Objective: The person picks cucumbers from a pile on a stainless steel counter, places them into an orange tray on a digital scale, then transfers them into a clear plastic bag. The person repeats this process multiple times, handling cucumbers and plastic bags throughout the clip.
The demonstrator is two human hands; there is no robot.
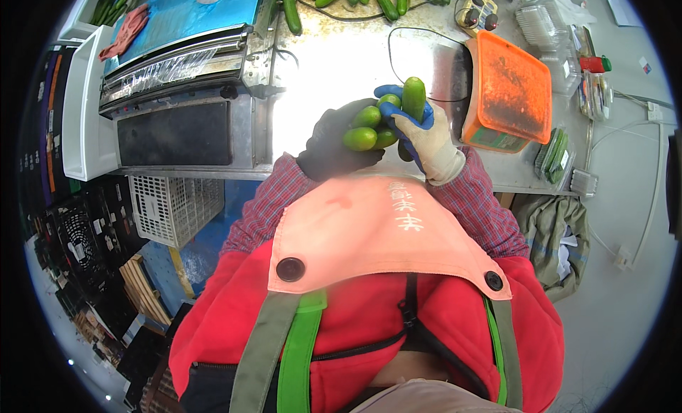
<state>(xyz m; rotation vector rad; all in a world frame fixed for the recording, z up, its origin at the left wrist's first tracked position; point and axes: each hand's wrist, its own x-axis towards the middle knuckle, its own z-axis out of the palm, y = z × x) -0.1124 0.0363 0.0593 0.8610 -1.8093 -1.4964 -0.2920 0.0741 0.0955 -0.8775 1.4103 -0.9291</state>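
Observation:
My left hand (pixel 341 133), in a dark glove, is wrapped around a bunch of small green cucumbers (pixel 360 139), whose rounded ends point toward me. In a white glove with blue-coated fingers, my right hand (pixel 421 130) grips one more cucumber (pixel 413 96), held nearly upright against the bunch. Both hands are close together above the near edge of the metal worktable (pixel 325 61). The gloves hide the lower parts of the cucumbers, so how many there are is hard to tell.
Several loose cucumbers (pixel 383 2) lie along the table's far side. A film-wrapping machine (pixel 176 66) stands left beside a white crate (pixel 88 109). Right are an orange-lidded tub (pixel 514 85), clear plastic boxes (pixel 543 26) and packed cucumbers (pixel 555 157). A black cable (pixel 391 50) crosses the tabletop.

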